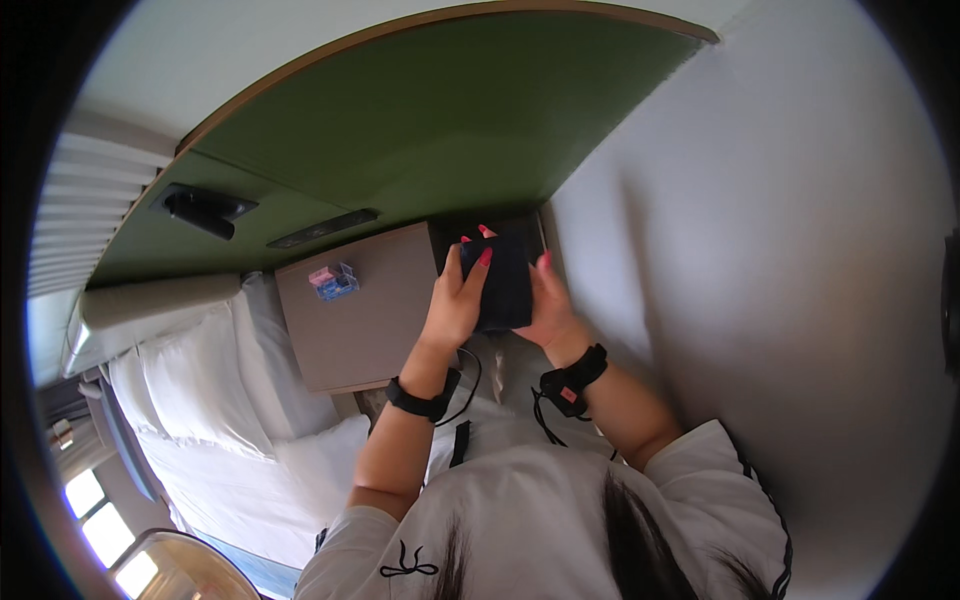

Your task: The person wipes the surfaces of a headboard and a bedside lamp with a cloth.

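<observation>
My left hand (pixel 455 300) and my right hand (pixel 553 309) hold a dark, flat rectangular item (pixel 504 289) upright between them. My left thumb lies across its front face, and some left fingertips show past its top edge. On the other side, the right palm supports the lower right edge, with the thumb pointing up beside it. The item could be a folded cloth or a pouch; its surface is too dark to tell. Each wrist bears a black strap with a module, the left strap (pixel 425 399) and the right strap (pixel 574 381), and thin black cables hang near both.
Left of my hands is a brown bedside table (pixel 367 337) carrying a small clear box with pink and blue contents (pixel 334 282). Behind it rises a green headboard panel (pixel 450 120) with a black lamp (pixel 199 214) and socket strip (pixel 322 229). A white bed (pixel 225 465) lies left; a pale wall (pixel 750 262) stands right.
</observation>
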A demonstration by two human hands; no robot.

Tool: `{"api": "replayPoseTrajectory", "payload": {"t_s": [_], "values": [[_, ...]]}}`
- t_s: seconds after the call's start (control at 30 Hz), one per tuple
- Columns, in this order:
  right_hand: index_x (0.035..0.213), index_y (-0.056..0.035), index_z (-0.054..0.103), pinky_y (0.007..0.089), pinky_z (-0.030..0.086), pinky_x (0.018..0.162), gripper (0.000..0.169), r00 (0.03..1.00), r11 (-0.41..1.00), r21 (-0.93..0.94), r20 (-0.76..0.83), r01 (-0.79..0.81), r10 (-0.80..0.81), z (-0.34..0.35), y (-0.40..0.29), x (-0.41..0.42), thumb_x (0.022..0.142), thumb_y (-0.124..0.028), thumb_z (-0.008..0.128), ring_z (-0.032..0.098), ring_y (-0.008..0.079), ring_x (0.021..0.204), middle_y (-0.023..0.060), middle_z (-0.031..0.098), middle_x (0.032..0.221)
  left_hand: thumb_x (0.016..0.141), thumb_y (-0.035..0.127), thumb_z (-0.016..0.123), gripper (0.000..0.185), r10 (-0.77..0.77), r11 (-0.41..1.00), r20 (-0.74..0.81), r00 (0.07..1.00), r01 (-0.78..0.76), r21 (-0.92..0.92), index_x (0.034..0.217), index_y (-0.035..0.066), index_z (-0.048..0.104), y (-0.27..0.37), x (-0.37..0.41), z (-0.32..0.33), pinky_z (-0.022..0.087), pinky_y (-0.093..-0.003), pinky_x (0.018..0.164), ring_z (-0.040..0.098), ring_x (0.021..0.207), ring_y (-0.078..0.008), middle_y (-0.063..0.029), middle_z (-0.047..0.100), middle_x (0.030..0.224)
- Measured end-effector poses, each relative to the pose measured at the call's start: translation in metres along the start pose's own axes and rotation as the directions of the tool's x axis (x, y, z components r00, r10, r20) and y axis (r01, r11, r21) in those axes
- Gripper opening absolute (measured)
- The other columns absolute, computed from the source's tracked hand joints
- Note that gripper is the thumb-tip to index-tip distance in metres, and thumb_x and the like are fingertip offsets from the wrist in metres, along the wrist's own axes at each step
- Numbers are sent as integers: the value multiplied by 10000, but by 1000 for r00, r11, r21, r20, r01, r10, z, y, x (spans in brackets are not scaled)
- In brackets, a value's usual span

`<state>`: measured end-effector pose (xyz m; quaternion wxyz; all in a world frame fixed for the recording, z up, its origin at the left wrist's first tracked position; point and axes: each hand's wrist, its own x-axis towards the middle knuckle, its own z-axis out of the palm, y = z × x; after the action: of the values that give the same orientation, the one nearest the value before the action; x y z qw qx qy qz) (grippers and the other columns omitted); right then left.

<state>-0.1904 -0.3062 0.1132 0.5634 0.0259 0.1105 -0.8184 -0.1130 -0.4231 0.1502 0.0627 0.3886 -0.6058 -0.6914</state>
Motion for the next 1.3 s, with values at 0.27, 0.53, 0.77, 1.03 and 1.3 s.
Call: {"api": "replayPoseTrajectory", "payload": {"t_s": [0.27, 0.53, 0.77, 1.03, 1.3], "values": [[1187, 0, 597, 426, 510, 936, 335, 834, 997, -28, -547, 69, -73, -81, -12, 28, 979, -256, 538, 652, 265, 1034, 119, 671, 1142, 911, 153, 589, 328, 577, 727, -162, 801, -412, 550, 1195, 4, 524, -30, 49, -23, 435, -402, 915, 568, 1045, -372, -216, 566, 1145], [896, -22, 546, 413, 518, 748, 151, 638, 893, -97, -666, 440, -387, -145, -133, 124, 763, 34, 502, 594, 299, 839, 104, 594, 911, 954, 184, 460, 342, 76, 976, -152, 985, -105, -191, 1270, 71, 528, -23, 55, -61, 403, -310, 990, 585, 1118, -188, -116, 654, 1165], [959, 5, 528, 450, 518, 764, 203, 645, 869, -252, -590, 426, -487, -125, -142, 136, 820, 18, 381, 575, 312, 851, 127, 562, 961, 950, 127, 442, 315, -118, 932, -82, 990, 82, -353, 1238, 32, 529, -64, 46, -69, 438, -328, 977, 625, 1064, -235, -152, 668, 1105], [999, 10, 575, 444, 517, 829, 239, 753, 431, -867, -105, 251, -650, -168, -159, 124, 865, -19, 379, 593, 308, 933, 146, 594, 1032, 976, 192, 420, 338, -167, 942, -9, 986, 157, -297, 1261, 57, 541, -57, 39, -59, 454, -313, 933, 625, 1025, -196, -143, 671, 1125], [964, 59, 569, 342, 492, 870, 188, 793, 168, -975, 14, 146, -609, -97, -179, 94, 886, -54, 441, 589, 217, 944, 149, 605, 1004, 981, 256, 436, 362, -196, 930, -18, 980, 180, -320, 1263, 59, 549, -62, 27, -86, 466, -319, 923, 632, 1032, -209, -136, 667, 1143]]}}
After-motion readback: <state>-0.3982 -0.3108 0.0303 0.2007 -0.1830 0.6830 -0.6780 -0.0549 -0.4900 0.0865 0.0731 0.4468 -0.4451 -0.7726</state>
